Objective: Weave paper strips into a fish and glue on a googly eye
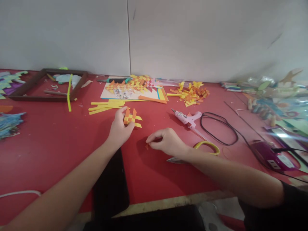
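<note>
My left hand [119, 129] pinches a small woven piece of orange and yellow paper strips [132, 118] just above the red table [53, 144]. My right hand [166, 141] rests on the table to the right, fingers pinched on a small orange paper scrap [147, 147]. Loose yellow strips [106, 106] lie just beyond the left hand. A pair of yellow-handled scissors [209, 146] lies under my right wrist.
A pink glue gun [189, 118] with a black cord [220, 130] lies right of centre. Woven paper pieces on card [134, 87] and a heap of offcuts [190, 93] sit by the wall. A wooden frame [45, 85] is back left, a purple power strip [269, 155] right.
</note>
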Tool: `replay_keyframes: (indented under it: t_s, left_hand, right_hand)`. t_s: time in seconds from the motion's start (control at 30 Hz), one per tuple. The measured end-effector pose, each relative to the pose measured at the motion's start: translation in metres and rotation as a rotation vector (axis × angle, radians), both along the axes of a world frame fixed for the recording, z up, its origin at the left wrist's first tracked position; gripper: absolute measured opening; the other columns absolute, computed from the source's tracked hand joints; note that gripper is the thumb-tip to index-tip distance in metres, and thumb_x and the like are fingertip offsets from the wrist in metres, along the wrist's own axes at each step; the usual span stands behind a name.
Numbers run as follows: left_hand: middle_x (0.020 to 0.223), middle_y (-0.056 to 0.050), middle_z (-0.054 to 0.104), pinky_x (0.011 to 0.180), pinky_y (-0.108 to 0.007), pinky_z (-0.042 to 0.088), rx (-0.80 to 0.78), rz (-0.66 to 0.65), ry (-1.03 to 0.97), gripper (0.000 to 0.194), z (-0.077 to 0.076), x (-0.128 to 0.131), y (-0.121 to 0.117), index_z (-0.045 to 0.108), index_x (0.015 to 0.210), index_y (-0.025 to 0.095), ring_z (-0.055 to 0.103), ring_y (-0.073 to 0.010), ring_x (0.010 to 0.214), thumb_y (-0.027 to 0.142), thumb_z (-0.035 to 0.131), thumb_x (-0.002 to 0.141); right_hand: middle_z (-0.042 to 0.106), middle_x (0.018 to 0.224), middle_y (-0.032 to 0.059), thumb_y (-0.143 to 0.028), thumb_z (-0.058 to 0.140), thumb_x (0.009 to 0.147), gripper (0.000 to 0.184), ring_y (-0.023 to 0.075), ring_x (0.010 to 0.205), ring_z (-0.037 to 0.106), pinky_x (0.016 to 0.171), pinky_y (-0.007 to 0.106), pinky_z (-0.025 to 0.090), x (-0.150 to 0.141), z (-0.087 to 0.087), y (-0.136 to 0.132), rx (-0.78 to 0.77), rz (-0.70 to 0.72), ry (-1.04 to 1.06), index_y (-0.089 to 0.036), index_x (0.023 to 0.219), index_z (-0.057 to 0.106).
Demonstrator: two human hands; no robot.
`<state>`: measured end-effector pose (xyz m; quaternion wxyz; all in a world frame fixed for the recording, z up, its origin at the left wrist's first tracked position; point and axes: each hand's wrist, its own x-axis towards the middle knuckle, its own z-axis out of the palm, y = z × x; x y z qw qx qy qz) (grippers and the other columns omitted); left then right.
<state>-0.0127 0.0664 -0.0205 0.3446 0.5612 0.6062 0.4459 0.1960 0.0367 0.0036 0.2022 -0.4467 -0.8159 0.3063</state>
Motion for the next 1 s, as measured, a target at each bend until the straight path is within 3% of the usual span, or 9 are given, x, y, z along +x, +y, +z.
replay_keyframes:
  t_s: [0.1,0.2,0.37,0.5,0.63,0.77,1.0]
  left_hand:
    - [0.133,-0.016,0.061,0.103,-0.053,0.049,-0.002,-0.002,-0.009,0.066,0.000,0.000,0.000,0.042,0.137,0.019,0.064,-0.0308,0.115,0.019,0.065,0.075]
    - [0.133,-0.016,0.060,0.102,-0.052,0.049,0.004,0.001,-0.018,0.065,-0.001,0.000,0.001,0.043,0.135,0.020,0.065,-0.0304,0.115,0.019,0.066,0.074]
    - [0.129,-0.013,0.063,0.101,-0.049,0.051,0.003,0.006,-0.023,0.064,-0.002,0.000,0.000,0.044,0.135,0.022,0.066,-0.0288,0.113,0.020,0.067,0.075]
    - [0.127,-0.013,0.064,0.099,-0.049,0.052,-0.011,0.007,-0.014,0.065,-0.001,0.000,0.000,0.044,0.136,0.022,0.067,-0.0286,0.109,0.020,0.066,0.076]
    - [0.127,-0.013,0.064,0.100,-0.050,0.050,-0.020,0.005,-0.007,0.065,0.000,0.000,0.000,0.044,0.137,0.021,0.067,-0.0289,0.109,0.019,0.066,0.076]
    - [0.128,-0.013,0.064,0.099,-0.050,0.051,-0.028,0.008,-0.003,0.066,-0.001,0.000,0.000,0.043,0.138,0.022,0.067,-0.0286,0.108,0.020,0.066,0.076]
    - [0.129,-0.013,0.063,0.101,-0.048,0.051,-0.018,0.023,-0.063,0.068,-0.004,-0.002,0.000,0.045,0.137,0.022,0.066,-0.0288,0.111,0.018,0.069,0.074]
  right_hand:
    - [0.080,0.085,0.0036,-0.016,0.059,0.085,0.019,0.0150,0.075,0.076,0.067,0.020,0.060,0.007,0.011,0.010,-0.044,-0.045,0.002,-0.015,0.088,0.078]
    - [0.080,0.088,0.0043,-0.015,0.058,0.086,0.020,0.0155,0.077,0.075,0.070,0.023,0.060,0.009,0.016,0.011,-0.022,-0.041,-0.024,-0.015,0.091,0.078]
    - [0.078,0.093,0.0060,-0.006,0.058,0.085,0.021,0.0193,0.088,0.071,0.086,0.033,0.056,-0.003,0.006,-0.009,0.098,0.131,-0.136,-0.018,0.083,0.075]
    - [0.074,0.094,0.0118,-0.008,0.053,0.089,0.021,0.0216,0.086,0.066,0.083,0.036,0.054,-0.009,0.003,-0.022,0.184,0.209,-0.217,-0.013,0.087,0.073]
    - [0.071,0.089,0.0104,-0.019,0.059,0.091,0.013,0.0218,0.087,0.063,0.082,0.034,0.052,-0.010,0.002,-0.024,0.293,0.210,-0.306,-0.014,0.087,0.071]
    - [0.068,0.081,0.0070,-0.012,0.055,0.092,0.019,0.0181,0.080,0.059,0.075,0.030,0.049,-0.011,-0.002,-0.020,0.269,0.179,-0.308,-0.018,0.080,0.068]
    - [0.064,0.077,0.0059,-0.001,0.059,0.080,0.017,0.0157,0.072,0.054,0.069,0.028,0.044,-0.015,-0.001,-0.016,0.187,0.104,-0.252,-0.016,0.074,0.063]
